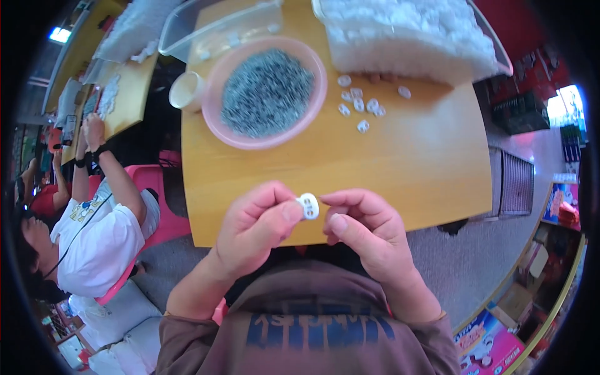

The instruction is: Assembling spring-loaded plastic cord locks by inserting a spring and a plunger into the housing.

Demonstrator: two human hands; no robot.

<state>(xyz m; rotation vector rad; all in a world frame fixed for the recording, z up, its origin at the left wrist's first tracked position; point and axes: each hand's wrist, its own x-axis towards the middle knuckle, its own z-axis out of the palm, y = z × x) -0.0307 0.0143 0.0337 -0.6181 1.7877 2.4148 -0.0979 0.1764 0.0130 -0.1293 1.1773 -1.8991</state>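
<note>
My left hand pinches a small white oval plastic piece between thumb and index finger. Two brownish openings show on its face. Just to the right, my right hand is curled, its index fingertip close to the piece. Its thumb lies against the other fingers, and whatever they hold is hidden or too small to name. Beyond my hands, several similar white pieces lie loose on the yellow table. A pink basin full of small grey metal parts, seemingly screws, stands behind my left hand.
A clear bin heaped with white pieces stands far right; another clear bin holds a few at far left. A cream cup touches the basin's left side. Leftward, a person sits on a pink chair at another table.
</note>
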